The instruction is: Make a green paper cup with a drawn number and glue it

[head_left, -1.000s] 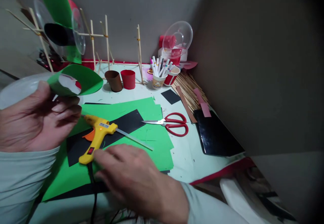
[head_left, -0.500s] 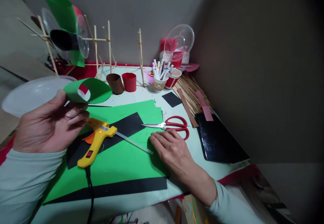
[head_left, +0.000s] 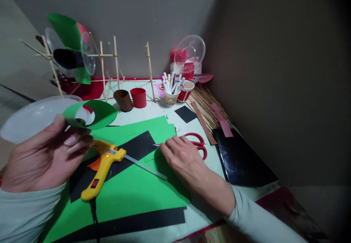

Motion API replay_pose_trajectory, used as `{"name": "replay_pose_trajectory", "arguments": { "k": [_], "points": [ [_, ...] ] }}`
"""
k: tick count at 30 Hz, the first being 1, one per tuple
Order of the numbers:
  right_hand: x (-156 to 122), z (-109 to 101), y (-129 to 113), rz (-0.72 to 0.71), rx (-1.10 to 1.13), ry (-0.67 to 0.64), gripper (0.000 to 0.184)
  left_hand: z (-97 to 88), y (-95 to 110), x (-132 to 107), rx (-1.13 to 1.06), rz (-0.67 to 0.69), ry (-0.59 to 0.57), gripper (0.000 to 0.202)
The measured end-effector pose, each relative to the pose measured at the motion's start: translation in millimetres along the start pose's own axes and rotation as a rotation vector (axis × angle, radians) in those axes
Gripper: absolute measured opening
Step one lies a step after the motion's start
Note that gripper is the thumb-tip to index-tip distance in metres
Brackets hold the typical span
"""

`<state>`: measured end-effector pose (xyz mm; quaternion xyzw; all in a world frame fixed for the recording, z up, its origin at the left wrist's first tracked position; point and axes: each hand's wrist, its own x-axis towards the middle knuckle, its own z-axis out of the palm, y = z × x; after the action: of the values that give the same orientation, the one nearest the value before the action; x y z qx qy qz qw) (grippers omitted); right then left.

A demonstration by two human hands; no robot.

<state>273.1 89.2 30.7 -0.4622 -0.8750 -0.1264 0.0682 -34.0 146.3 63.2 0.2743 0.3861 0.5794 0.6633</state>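
My left hand (head_left: 45,155) is closed round a rolled green paper cone (head_left: 94,114) and a clear plastic lid (head_left: 30,116), held up over the table's left side. Inside the cone a bit of red and white shows. My right hand (head_left: 182,157) lies palm down on the green paper sheet (head_left: 128,191), its fingers stretched over the blades of the red scissors (head_left: 196,144); it grips nothing that I can see. A yellow glue gun (head_left: 102,168) with a glue stick in its back lies between my hands, on a black paper strip (head_left: 137,142).
A stick frame (head_left: 116,67) with a green and black cone and clear lids stands at the back left. Brown and red cups (head_left: 131,98), cups of markers (head_left: 175,87), a bundle of sticks (head_left: 204,102) and a black tablet (head_left: 244,155) lie along the back and right.
My right hand left the glue gun's handle and moved right and away onto the scissors. My left hand lowered slightly with the cone and lid.
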Motion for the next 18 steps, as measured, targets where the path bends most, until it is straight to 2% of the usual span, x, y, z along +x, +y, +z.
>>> {"name": "replay_pose_trajectory", "arguments": {
  "k": [2, 5, 9, 15, 18],
  "points": [
    [11.1, 3.5, 15.7, 0.059, 0.019, -0.013, 0.006, 3.2, -0.3, -2.0, 0.032, 0.03, -0.018, 0.011],
    [25.6, 15.0, 33.2, 0.115, 0.066, -0.052, 0.024, 5.7, -0.2, -4.5, 0.033, 0.015, -0.013, 0.01],
    [35.5, 25.7, 39.7, 0.16, 0.127, -0.103, 0.03, 5.1, 2.6, -6.5, 0.071, 0.056, -0.061, 0.017],
    [39.7, 15.9, 48.4, 0.208, 0.275, -0.137, 0.029, 3.8, 5.4, -9.1, 0.087, 0.066, -0.067, 0.025],
    [41.8, 13.5, 53.8, 0.239, 0.369, -0.124, 0.04, 4.6, 5.5, -10.3, 0.082, 0.077, -0.037, 0.024]
  ]
}}
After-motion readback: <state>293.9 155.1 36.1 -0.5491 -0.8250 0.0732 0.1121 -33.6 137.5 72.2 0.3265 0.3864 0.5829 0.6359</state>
